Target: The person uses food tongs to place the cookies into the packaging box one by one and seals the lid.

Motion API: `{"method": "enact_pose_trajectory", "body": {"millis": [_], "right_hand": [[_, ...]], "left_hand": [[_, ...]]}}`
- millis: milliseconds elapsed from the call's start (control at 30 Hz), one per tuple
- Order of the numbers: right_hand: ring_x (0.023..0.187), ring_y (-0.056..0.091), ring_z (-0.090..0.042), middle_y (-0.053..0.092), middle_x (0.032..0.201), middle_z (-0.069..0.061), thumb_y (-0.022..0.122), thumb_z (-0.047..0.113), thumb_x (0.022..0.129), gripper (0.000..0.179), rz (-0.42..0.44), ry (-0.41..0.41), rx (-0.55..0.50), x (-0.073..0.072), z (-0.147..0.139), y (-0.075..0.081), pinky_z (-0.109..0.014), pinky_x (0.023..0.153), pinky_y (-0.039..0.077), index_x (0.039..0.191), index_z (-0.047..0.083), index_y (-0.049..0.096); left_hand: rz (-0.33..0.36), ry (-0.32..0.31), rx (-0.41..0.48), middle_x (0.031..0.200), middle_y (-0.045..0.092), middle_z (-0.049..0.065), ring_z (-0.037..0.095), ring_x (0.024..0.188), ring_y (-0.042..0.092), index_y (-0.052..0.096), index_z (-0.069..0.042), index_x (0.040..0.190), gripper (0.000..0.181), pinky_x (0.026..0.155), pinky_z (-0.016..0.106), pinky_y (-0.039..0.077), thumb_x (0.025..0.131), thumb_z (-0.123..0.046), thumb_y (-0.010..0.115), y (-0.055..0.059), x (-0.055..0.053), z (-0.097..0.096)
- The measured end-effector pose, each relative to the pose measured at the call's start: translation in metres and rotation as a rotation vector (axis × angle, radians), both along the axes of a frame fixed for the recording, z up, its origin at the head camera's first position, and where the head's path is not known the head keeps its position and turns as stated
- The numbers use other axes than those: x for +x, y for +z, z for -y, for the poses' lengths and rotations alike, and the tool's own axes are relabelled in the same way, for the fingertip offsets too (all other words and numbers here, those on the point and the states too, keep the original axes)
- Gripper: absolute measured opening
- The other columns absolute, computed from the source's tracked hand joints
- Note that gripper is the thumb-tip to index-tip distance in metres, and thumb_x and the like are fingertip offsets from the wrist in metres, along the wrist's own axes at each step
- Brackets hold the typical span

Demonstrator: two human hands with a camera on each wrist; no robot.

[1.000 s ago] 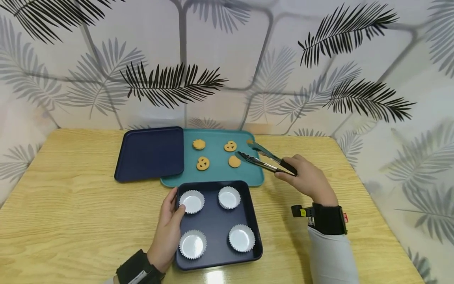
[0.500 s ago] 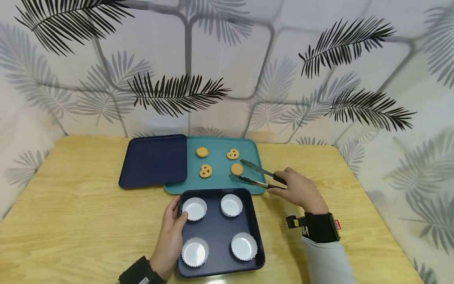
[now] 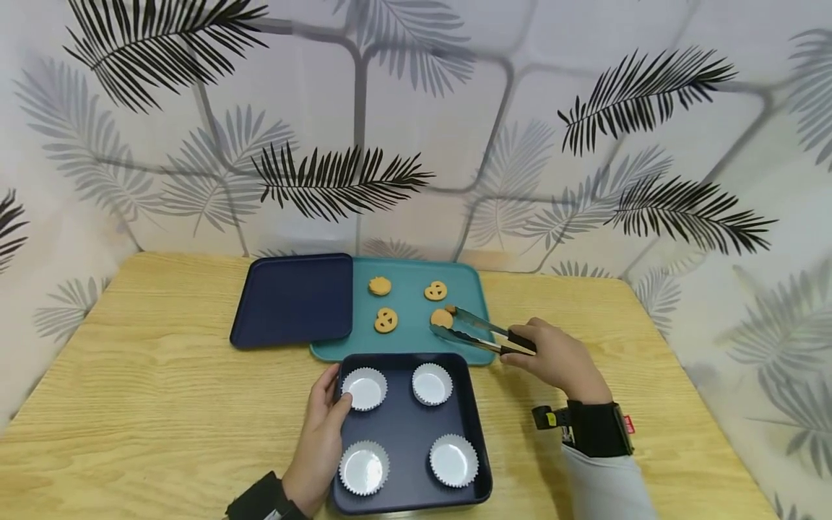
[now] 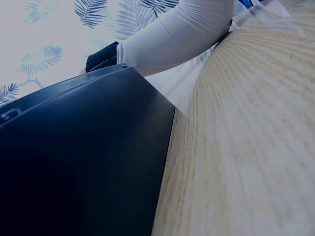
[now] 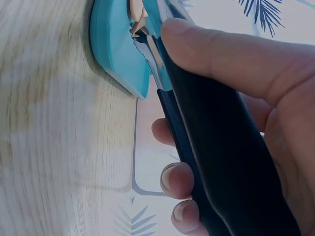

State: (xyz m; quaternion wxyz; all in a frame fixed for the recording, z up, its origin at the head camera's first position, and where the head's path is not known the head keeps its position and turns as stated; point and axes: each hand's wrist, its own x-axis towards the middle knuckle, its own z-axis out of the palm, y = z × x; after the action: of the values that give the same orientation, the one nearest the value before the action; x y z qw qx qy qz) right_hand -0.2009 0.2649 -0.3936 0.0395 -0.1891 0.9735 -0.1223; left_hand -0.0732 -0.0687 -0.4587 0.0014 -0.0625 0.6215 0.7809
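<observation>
My left hand grips the left side of a dark navy baking pan, its thumb over the rim. Several white fluted baking cups, one at the pan's upper left, stand in it. My right hand holds metal tongs by their black handles. The tongs' arms are spread, their tips on either side of a round cookie on the teal tray. Two pretzel-shaped cookies, the nearer one included, and a jagged-edged cookie lie on that tray too.
A flat navy tray overlaps the left part of the teal tray. Everything stands on a wooden table, with a leaf-patterned wall covering behind it. The pan's dark outer side fills much of the left wrist view.
The right hand has brought the tongs down and left, from the teal tray's right side to around the round cookie. The left hand keeps its hold on the pan. The head view has shifted slightly.
</observation>
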Motion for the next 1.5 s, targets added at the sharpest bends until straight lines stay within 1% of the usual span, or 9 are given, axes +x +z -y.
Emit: {"method": "enact_pose_trajectory", "body": {"millis": [200, 533, 700, 833, 967, 1100, 1233, 1333, 1500], "right_hand": [[0.073, 0.051, -0.016, 0.061, 0.098, -0.004, 0.077, 0.034, 0.091, 0.048, -0.048, 0.013, 0.002, 0.0, 0.0, -0.004, -0.035, 0.062, 0.043, 0.13, 0.006, 0.068], [0.074, 0.054, -0.016, 0.064, 0.105, -0.005, 0.076, 0.035, 0.092, 0.05, -0.086, 0.023, 0.028, 0.003, 0.002, -0.002, -0.037, 0.062, 0.046, 0.13, 0.005, 0.068], [0.08, 0.061, -0.02, 0.066, 0.109, -0.005, 0.077, 0.034, 0.091, 0.048, -0.137, 0.016, 0.012, 0.008, 0.001, 0.006, -0.041, 0.065, 0.05, 0.129, 0.005, 0.069], [0.075, 0.059, -0.018, 0.067, 0.11, -0.005, 0.076, 0.035, 0.092, 0.045, -0.177, 0.007, -0.017, 0.014, 0.0, 0.015, -0.038, 0.06, 0.047, 0.128, 0.009, 0.07], [0.071, 0.055, -0.014, 0.067, 0.111, -0.003, 0.075, 0.036, 0.092, 0.045, -0.217, 0.024, -0.059, 0.02, 0.005, 0.025, -0.034, 0.058, 0.043, 0.13, 0.012, 0.069], [0.068, 0.05, -0.011, 0.067, 0.11, 0.001, 0.077, 0.036, 0.091, 0.046, -0.251, 0.09, -0.121, 0.029, 0.018, 0.037, -0.03, 0.058, 0.04, 0.13, 0.013, 0.07], [0.07, 0.05, -0.007, 0.068, 0.112, 0.002, 0.08, 0.032, 0.088, 0.046, -0.259, 0.217, -0.151, 0.042, 0.033, 0.046, -0.028, 0.06, 0.042, 0.129, 0.013, 0.071], [0.073, 0.055, -0.005, 0.068, 0.115, 0.002, 0.08, 0.031, 0.089, 0.044, -0.247, 0.31, -0.134, 0.048, 0.043, 0.046, -0.028, 0.063, 0.047, 0.128, 0.014, 0.071], [0.082, 0.064, -0.009, 0.068, 0.117, 0.001, 0.078, 0.033, 0.09, 0.045, -0.211, 0.417, -0.094, 0.052, 0.056, 0.038, -0.028, 0.067, 0.051, 0.129, 0.015, 0.07]], "left_hand": [[-0.014, -0.004, 0.002, 0.165, 0.015, 0.023, 0.034, 0.152, 0.01, 0.011, 0.002, 0.159, 0.056, 0.123, 0.052, 0.01, 0.108, -0.004, 0.035, 0.0, 0.001, 0.001], [-0.016, -0.005, 0.006, 0.165, 0.014, 0.023, 0.033, 0.152, 0.01, 0.011, 0.002, 0.159, 0.056, 0.124, 0.051, 0.01, 0.108, -0.004, 0.035, -0.001, 0.001, 0.0], [-0.026, -0.01, 0.008, 0.165, 0.014, 0.023, 0.033, 0.153, 0.01, 0.012, 0.002, 0.159, 0.056, 0.124, 0.051, 0.009, 0.108, -0.004, 0.036, -0.002, 0.001, -0.001], [-0.029, -0.016, 0.007, 0.165, 0.013, 0.023, 0.034, 0.153, 0.008, 0.012, 0.002, 0.158, 0.056, 0.124, 0.052, 0.009, 0.108, -0.004, 0.035, -0.001, 0.001, 0.0], [-0.035, -0.012, 0.001, 0.165, 0.013, 0.024, 0.035, 0.153, 0.008, 0.012, 0.003, 0.158, 0.056, 0.124, 0.052, 0.009, 0.108, -0.004, 0.035, -0.001, 0.001, 0.001], [-0.041, -0.008, -0.004, 0.165, 0.013, 0.024, 0.035, 0.153, 0.008, 0.012, 0.003, 0.158, 0.056, 0.124, 0.052, 0.009, 0.108, -0.003, 0.036, 0.0, 0.0, 0.002], [-0.044, -0.014, 0.0, 0.165, 0.011, 0.024, 0.036, 0.154, 0.006, 0.011, 0.003, 0.158, 0.057, 0.124, 0.053, 0.009, 0.108, -0.004, 0.037, 0.0, 0.0, 0.003], [-0.048, -0.024, -0.01, 0.166, 0.009, 0.023, 0.037, 0.154, 0.005, 0.01, 0.003, 0.159, 0.056, 0.124, 0.053, 0.009, 0.11, -0.008, 0.035, 0.0, 0.001, 0.004], [-0.016, -0.042, -0.051, 0.167, 0.006, 0.016, 0.034, 0.154, 0.003, 0.009, -0.003, 0.161, 0.054, 0.124, 0.053, 0.007, 0.113, -0.023, 0.026, -0.002, 0.002, 0.005]]}}
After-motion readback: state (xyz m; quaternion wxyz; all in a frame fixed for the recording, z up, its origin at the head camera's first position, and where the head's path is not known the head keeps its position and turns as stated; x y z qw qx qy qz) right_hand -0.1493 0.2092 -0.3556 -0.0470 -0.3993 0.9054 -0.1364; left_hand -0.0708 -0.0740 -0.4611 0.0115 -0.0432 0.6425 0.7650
